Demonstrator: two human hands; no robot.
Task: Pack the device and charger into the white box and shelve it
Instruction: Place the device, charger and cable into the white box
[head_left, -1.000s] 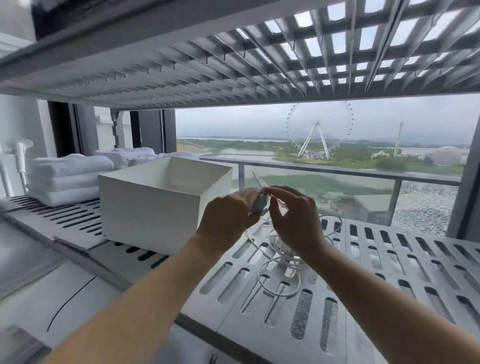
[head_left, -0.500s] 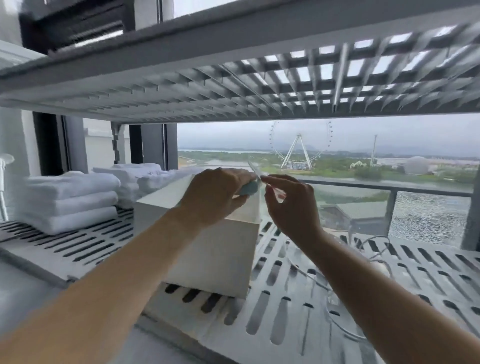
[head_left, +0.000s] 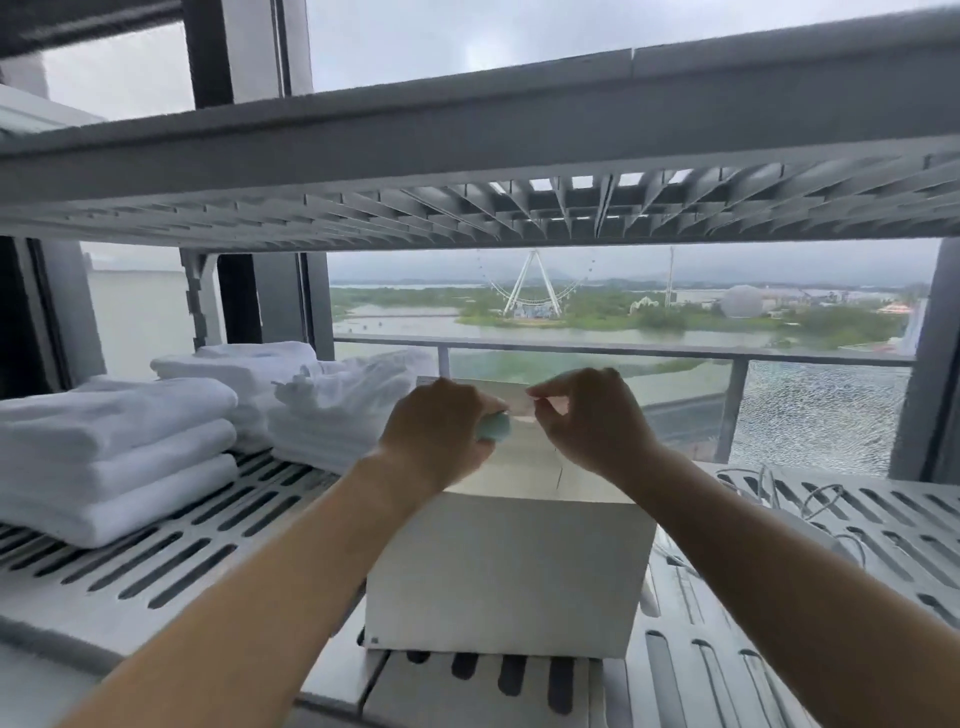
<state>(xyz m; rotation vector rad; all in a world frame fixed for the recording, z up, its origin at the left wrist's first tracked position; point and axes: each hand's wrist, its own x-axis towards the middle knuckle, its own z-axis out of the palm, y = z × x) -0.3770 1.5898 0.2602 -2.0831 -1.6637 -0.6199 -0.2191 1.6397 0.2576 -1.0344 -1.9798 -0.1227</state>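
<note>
1. Hovering over the open top of the white box (head_left: 506, 566), the small teal device (head_left: 495, 428) sits tucked in the left hand (head_left: 439, 428), whose fingers are curled closed around it so that only a rounded end shows, pointing toward the right hand.
2. Its long axis seems to run roughly left to right, though most of the body is hidden in the palm, so this is a guess.
3. The right hand (head_left: 587, 421) is pinched narrow, thumb and forefinger closed on a thin strand, too fine to identify, that dangles into the box.
4. The step in hand looks like lowering the device into the box; next calls for dropping both hands inside the walls and letting go.
5. The white cable (head_left: 810, 499), probably the charger's, lies loose on the slotted shelf (head_left: 171, 561) to the right of the box, not yet packed.
6. Folded towels (head_left: 114, 457) are stacked well to the left.
</note>
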